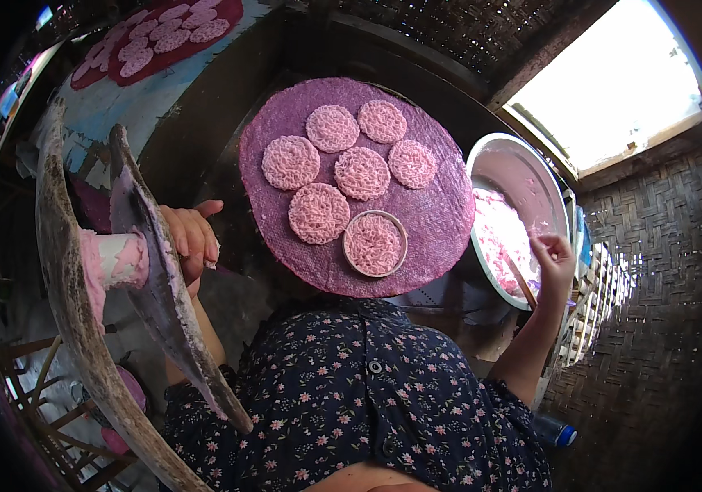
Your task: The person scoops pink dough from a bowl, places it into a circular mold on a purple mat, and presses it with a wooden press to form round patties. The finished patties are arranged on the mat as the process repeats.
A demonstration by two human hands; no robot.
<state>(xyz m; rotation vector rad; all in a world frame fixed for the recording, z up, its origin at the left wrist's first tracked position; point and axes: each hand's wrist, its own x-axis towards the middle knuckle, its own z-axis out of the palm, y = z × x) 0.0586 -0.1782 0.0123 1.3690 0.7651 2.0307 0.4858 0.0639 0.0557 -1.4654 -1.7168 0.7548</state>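
At the left, my left hand (pixel 191 238) is closed against the inner beam of a weathered wooden press (pixel 179 295), its thumb sticking out and part of the hand hidden by the wood. A white cylinder (pixel 124 259) smeared with pink dough sits between the two beams. My right hand (pixel 554 256) is over the rim of a metal basin (pixel 523 156), fingers curled together; what they hold, if anything, I cannot make out. Pink dough (pixel 498 225) lies in the basin beside a brown stick (pixel 521 283). Before me, a round purple mat (pixel 441 238) carries several pink lacy discs (pixel 363 172).
A pale ring (pixel 405 246) surrounds the nearest disc. More discs on dark red mats (pixel 142 67) lie on a blue-white surface (pixel 113 102) at the far left. A bright window (pixel 613 82) and woven wall (pixel 654 230) are at the right, with a blue-capped bottle (pixel 560 432) low down.
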